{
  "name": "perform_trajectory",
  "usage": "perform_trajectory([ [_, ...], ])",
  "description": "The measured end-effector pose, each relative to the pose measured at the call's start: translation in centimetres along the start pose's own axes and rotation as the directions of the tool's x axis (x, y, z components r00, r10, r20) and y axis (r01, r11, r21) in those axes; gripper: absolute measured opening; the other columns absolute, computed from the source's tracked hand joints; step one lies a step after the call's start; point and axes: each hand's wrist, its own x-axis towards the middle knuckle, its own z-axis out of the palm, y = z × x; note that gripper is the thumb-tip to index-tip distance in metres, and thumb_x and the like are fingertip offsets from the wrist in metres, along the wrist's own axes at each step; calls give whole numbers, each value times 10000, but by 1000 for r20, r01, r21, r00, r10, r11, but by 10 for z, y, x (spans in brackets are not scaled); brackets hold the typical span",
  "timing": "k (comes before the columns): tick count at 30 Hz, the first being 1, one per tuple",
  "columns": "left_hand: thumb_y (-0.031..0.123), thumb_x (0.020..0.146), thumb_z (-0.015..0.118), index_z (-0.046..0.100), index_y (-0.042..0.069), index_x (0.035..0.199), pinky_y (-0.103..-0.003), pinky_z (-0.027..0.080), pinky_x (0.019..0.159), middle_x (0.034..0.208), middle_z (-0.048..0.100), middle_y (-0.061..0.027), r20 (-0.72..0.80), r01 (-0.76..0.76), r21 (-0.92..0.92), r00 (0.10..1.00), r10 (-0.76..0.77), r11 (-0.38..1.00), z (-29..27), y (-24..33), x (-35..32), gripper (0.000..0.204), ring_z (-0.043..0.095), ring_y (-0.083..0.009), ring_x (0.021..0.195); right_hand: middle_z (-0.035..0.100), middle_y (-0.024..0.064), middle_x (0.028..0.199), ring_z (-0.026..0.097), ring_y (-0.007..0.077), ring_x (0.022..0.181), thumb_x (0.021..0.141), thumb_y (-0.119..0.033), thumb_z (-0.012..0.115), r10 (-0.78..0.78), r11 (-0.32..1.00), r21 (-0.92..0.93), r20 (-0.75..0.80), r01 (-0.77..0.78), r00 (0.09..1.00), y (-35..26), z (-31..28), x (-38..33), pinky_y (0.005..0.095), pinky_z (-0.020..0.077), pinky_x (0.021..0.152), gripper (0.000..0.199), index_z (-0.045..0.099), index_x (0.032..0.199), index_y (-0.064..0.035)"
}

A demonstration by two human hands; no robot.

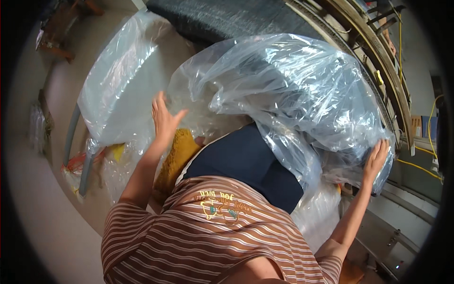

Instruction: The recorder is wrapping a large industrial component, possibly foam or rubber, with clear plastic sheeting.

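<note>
A large sheet or bag of clear, crinkled plastic [302, 75] puffs up in front of me and stretches to the right. Something dark shows through its right end, but I cannot make out what. My right hand [377, 161] lies against that end, fingers extended along the film. On the other side, my left hand [166, 119] is raised with its thumb spread from the fingers and nothing in it. It is near the plastic's left edge; whether it touches the film I cannot tell. Dark navy fabric [241, 156] covers my lap, beside a mustard-yellow textured cloth [177, 156].
At the left stands a pale, plastic-wrapped object [123, 80] with grey tubular legs [86, 173]. A dark grey surface [231, 19] runs along the back. Curved wooden rails [378, 52] border the right, where a yellow cable [421, 166] hangs. More clear plastic [319, 213] lies at my right side.
</note>
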Motion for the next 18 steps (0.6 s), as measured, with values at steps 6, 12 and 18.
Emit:
perform_trajectory([
  [6, 111, 677, 723, 466, 13, 1238, -435, 346, 958, 1213, 509, -183, 239, -210, 109, 954, 180, 971, 91, -78, 49, 624, 447, -337, 1163, 587, 151, 1048, 591, 311, 876, 684, -261, 749, -529, 797, 438, 178, 415, 829, -232, 16, -35, 382, 480, 748, 481, 562, 1068, -40],
  [12, 98, 892, 461, 570, 14, 1107, -309, 468, 666, 918, 646, -144, 344, 63, -316, 937, 52, 947, 31, 3, 30, 255, 612, -208, 752, 612, 119, 754, 627, 254, 758, 791, -197, 666, -514, 752, 656, 522, 65, 681, -230, 46, -36, 376, 488, 691, 187, 589, 898, -64],
  [18, 58, 847, 615, 529, 10, 1050, -206, 423, 601, 778, 562, -13, 26, -144, -741, 970, 242, 656, -29, 154, -28, 226, 514, -64, 680, 628, 57, 943, 612, 129, 808, 919, -308, 460, 389, 363, 844, 247, -394, 887, -111, -99, 73, 266, 492, 728, 325, 624, 1006, -42],
])
